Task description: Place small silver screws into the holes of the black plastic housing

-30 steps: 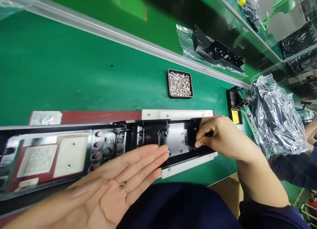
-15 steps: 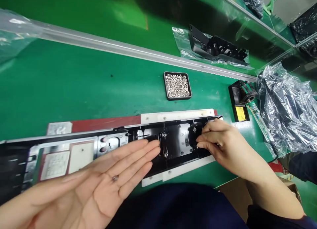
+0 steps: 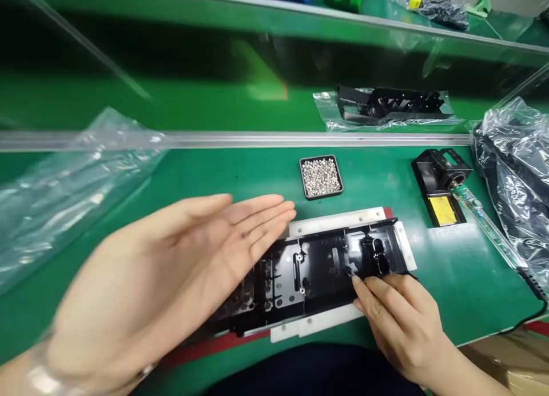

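My left hand point(image 3: 184, 270) is stretched out flat with the palm up, over the left part of a long black plastic housing point(image 3: 319, 302). A tiny metal piece point(image 3: 245, 234) lies loose on its fingers. My right hand point(image 3: 398, 316) reaches in over the housing's front edge, fingers pinched together. Its fingertips touch the inside of the housing by a small post point(image 3: 349, 272); whatever they hold is too small and hidden to make out. Several small posts and two joined round openings point(image 3: 381, 256) show in the housing. Behind it stands a black tray point(image 3: 304, 184) of small silver metal parts point(image 3: 321, 177).
White fixture strips point(image 3: 334, 220) border the housing. At right are a soldering iron stand point(image 3: 429, 184) with a yellow sponge point(image 3: 442, 210), a clear-handled tool point(image 3: 489, 227) with a cord, and bagged dark parts point(image 3: 514, 150). A clear plastic bag point(image 3: 86, 184) lies at left.
My view has turned and shifted, so the bench looks more level. My right fingertips have moved from the housing's far-side area to a nearer post. My left palm stays flat, bearing the tiny piece.
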{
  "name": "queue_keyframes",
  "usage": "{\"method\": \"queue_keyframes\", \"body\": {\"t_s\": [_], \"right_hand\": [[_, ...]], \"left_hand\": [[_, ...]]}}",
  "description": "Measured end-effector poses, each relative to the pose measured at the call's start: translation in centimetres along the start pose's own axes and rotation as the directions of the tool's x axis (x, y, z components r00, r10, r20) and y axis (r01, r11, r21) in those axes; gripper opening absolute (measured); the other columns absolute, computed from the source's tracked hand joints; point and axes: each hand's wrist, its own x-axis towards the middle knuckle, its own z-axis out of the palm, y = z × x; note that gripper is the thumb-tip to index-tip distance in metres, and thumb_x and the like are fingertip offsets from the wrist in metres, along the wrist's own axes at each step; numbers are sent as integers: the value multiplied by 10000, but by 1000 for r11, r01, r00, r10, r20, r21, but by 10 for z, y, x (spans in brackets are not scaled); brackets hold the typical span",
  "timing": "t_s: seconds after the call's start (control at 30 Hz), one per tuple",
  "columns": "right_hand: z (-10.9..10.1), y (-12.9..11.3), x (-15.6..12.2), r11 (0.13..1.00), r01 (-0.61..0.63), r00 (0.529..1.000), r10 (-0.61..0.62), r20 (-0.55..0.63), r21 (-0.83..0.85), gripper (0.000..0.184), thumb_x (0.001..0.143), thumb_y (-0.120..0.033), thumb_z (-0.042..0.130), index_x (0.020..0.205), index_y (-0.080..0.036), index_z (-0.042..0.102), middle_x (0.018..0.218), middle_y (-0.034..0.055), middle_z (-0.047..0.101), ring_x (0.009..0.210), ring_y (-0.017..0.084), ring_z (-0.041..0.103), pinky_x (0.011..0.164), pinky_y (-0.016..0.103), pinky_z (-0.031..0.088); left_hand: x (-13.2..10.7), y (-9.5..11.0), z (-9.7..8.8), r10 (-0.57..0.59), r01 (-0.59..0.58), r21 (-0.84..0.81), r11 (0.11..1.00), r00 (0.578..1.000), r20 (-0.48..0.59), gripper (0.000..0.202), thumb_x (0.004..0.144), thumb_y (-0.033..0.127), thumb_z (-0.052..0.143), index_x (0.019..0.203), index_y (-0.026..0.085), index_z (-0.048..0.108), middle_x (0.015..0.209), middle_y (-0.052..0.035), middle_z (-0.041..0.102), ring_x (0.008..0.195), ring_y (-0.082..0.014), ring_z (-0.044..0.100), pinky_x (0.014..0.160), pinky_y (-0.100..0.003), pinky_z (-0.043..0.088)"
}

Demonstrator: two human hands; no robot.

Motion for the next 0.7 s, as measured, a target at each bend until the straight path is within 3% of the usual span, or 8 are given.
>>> {"method": "queue_keyframes", "body": {"t_s": [0.13, 0.23, 0.37, 0.47, 0.53, 0.6, 0.67, 0.7], "right_hand": [[7, 0, 0, 999, 3, 1000, -4, -17, -45, 285, 1270, -50, 363, 1324, 47, 625, 1200, 130, 649, 889, 248, 545, 769, 369, 399], [8, -1, 2, 998, -5, 999, 3, -32, -60, 303, 1278, -56, 359, 1284, 41, 646, 1154, 111, 663, 870, 241, 544, 734, 372, 376], [3, -3, 8, 997, -1, 1000, 1, -3, -73, 425, 1290, -54, 310, 1217, 62, 712, 1070, 85, 658, 891, 225, 564, 707, 379, 379], [1, -3, 11, 996, 24, 999, -22, 24, -84, 516, 1261, -20, 275, 1125, 48, 768, 1083, 105, 655, 910, 244, 573, 698, 398, 387], [2, -1, 12, 997, 32, 999, -29, 42, -73, 512, 1237, -9, 264, 1129, 31, 763, 1104, 113, 657, 908, 264, 578, 702, 404, 406], [2, 1, 10, 999, 26, 999, -25, 34, -30, 417, 1244, -27, 303, 1209, 34, 714, 1132, 121, 653, 897, 270, 583, 720, 398, 437], [0, 3, 7, 1000, 11, 1000, -11, 2, 11, 284, 1254, -45, 382, 1299, 53, 645, 1170, 142, 639, 919, 267, 598, 774, 393, 478], [-2, 3, 5, 1000, 5, 1000, -4, -27, 26, 236, 1251, -43, 419, 1316, 51, 625, 1178, 149, 632, 938, 264, 607, 804, 389, 492]], "left_hand": [[16, 6, 59, 54, -48, 213, 976, 998, -19, 487, 1012, 263, 436, 1285, -54, 686, 1254, -260, 756, 1081, -299, 804, 796, -273, 703], [36, 7, 77, 72, -87, 267, 960, 995, 64, 524, 1033, 333, 452, 1336, -55, 633, 1316, -264, 728, 1205, -277, 762, 971, -258, 664], [62, 9, 82, 48, -114, 339, 934, 979, 197, 588, 1032, 465, 469, 1378, 13, 616, 1504, -239, 628, 1530, -284, 529, 1361, -424, 375], [66, 11, 85, 64, -153, 373, 915, 969, 240, 554, 1017, 539, 457, 1280, 112, 694, 1595, -177, 574, 1636, -285, 369, 1427, -558, 175], [55, 11, 84, 118, -205, 371, 906, 963, 243, 458, 1026, 491, 448, 1095, 157, 753, 1555, -131, 622, 1605, -276, 421, 1423, -536, 214], [33, 10, 77, 169, -257, 358, 898, 951, 259, 357, 1002, 344, 476, 946, 165, 780, 1416, -102, 720, 1480, -253, 575, 1346, -429, 408], [4, 6, 63, 169, -300, 365, 881, 921, 350, 293, 929, 264, 560, 970, 149, 828, 1231, -102, 793, 1278, -250, 720, 1095, -303, 623], [-10, 1, 54, 135, -338, 378, 862, 871, 472, 269, 917, 322, 657, 1023, 161, 844, 1149, -103, 811, 1191, -256, 758, 957, -255, 665]]}}
